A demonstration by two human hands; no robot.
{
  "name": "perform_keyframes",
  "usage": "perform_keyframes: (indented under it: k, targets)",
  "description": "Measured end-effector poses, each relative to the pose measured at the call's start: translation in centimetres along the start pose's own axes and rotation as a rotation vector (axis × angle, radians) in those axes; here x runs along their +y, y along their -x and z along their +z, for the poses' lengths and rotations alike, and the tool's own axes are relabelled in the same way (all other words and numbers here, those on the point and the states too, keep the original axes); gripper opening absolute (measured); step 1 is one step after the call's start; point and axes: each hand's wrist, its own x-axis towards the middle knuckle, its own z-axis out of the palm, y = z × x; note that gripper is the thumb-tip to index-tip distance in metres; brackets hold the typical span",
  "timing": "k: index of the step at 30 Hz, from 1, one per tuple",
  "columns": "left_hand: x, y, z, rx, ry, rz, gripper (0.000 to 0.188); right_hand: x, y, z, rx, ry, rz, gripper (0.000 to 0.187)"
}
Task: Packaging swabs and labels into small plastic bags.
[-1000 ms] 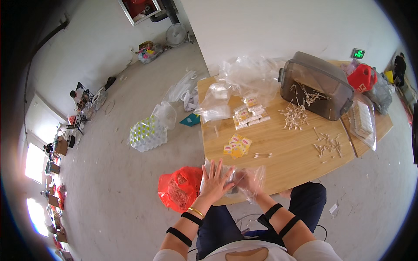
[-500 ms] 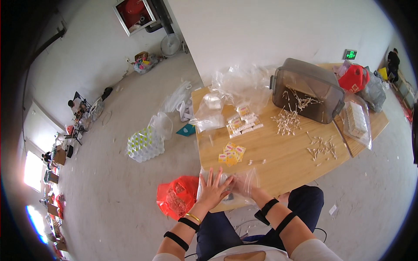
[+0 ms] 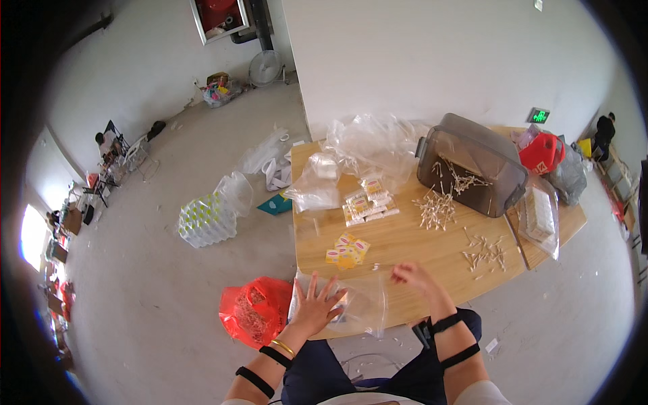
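My left hand (image 3: 316, 310) lies flat with fingers spread on a clear plastic bag (image 3: 368, 305) at the table's near edge. Something flat with dark and blue patches shows through the plastic beneath it. My right hand (image 3: 415, 277) is off the bag, its fingers curled together over the wood. By its fingertips are the white ends of a few cotton swabs (image 3: 376, 266); whether the fingers grip them is hidden. Beyond my left hand lie several yellow-and-white cards (image 3: 347, 251). Farther back, small packs of swabs (image 3: 368, 202) are piled together.
A grey plastic bin (image 3: 472, 165) lies tipped, loose swabs (image 3: 435, 208) spilling out; more swabs (image 3: 484, 253) lie at right. Clear bags (image 3: 371, 142) cover the far left of the table (image 3: 418, 250). A red bag (image 3: 255, 310) stands beside the near left corner.
My right hand has left the plastic bag and moved right and forward, to the loose swabs. My left hand stays on the bag. The view has shifted slightly.
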Motion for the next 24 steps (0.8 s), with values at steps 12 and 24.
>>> perform_keyframes:
  k: [12, 24]
  targets:
    - [-0.4, 0.2, 0.7, 0.022, 0.119, -0.020, 0.060, -15.6, -15.6, -0.8, 0.754, 0.848, -0.328, 0.049]
    - [-0.2, 0.4, 0.6, 0.060, 0.122, -0.015, 0.062, -17.3, -16.5, 1.8, 0.576, 0.768, -0.175, 0.056]
